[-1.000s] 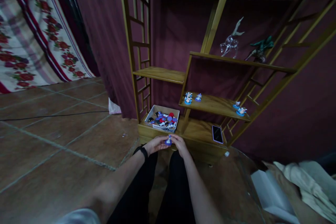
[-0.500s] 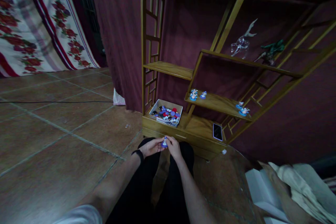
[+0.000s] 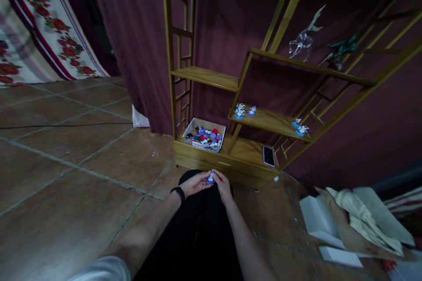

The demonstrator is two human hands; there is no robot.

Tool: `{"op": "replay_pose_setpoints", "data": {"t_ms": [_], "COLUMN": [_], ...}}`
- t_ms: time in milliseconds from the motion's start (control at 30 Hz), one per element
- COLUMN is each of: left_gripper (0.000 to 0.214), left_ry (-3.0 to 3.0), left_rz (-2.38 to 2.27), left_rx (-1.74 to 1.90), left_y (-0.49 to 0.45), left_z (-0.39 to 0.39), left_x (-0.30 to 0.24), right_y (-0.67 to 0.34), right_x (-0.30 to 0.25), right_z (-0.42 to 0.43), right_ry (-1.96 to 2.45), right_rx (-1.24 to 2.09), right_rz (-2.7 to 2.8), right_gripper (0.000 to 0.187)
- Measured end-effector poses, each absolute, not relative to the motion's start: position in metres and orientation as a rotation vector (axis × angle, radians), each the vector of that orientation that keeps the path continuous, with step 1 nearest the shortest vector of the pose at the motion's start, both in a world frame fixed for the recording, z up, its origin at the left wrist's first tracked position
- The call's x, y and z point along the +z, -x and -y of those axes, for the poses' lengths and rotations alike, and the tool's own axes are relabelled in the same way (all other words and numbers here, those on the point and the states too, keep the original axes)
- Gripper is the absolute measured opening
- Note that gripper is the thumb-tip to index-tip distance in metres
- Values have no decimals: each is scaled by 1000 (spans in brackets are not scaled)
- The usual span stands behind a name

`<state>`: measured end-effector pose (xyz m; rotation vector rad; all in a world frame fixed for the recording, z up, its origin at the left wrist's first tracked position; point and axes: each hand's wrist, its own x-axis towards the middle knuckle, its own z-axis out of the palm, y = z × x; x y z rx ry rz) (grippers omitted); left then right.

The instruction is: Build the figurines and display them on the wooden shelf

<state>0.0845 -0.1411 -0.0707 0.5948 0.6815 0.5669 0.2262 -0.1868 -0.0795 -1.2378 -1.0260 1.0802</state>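
Note:
Between my two hands, just above my knees, is a small white and purple figurine (image 3: 211, 177) on a round purple base. My left hand (image 3: 197, 183) grips it from the left, with a dark band on that wrist. From the other side the fingers of my right hand (image 3: 223, 183) close on the same figurine. Beyond my hands, on the low cabinet, an open cardboard box (image 3: 206, 145) holds a heap of loose purple, red, white and black pieces. Similar figurines (image 3: 239, 111) stand at the left end of a wooden shelf, with more figurines (image 3: 301, 130) at its right end.
A phone or tablet (image 3: 268, 156) lies on the cabinet top (image 3: 245, 151). Higher up, a clear glass deer (image 3: 301, 45) and a green ornament (image 3: 339, 50) stand on a shelf. White boxes (image 3: 318, 219) and cloth lie at right. A black cable (image 3: 66, 125) crosses the tiled floor.
The view has shifted, so the shelf unit sits a little higher and further left. My knees have come together. Both hands still hold the figurine, which sits slightly further right in view.

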Motion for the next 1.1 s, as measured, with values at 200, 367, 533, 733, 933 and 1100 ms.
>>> {"op": "replay_pose_setpoints", "data": {"t_ms": [200, 367, 533, 733, 933, 1100], "left_gripper": [23, 19, 24, 19, 17, 18], "left_ry": [-570, -594, -627, -644, -643, -615], "left_rz": [-723, -749, -766, -777, -770, -757], "left_rx": [605, 613, 606, 586, 622, 716], "left_y": [-94, -93, -92, -88, -78, -75], "left_z": [142, 137, 134, 138, 130, 118], "left_x": [-75, -71, -60, -60, -69, -73], "right_y": [-230, -227, -226, -224, -214, -211], "right_x": [-85, -86, -78, -82, -85, -84], "right_z": [188, 184, 183, 186, 179, 160], "right_ry": [1279, 1250, 1247, 1267, 1224, 1261], "right_rx": [1069, 1052, 1058, 1052, 1021, 1007], "right_rz": [907, 879, 904, 912, 966, 1015], "right_gripper": [44, 45, 47, 47, 39, 39]}}
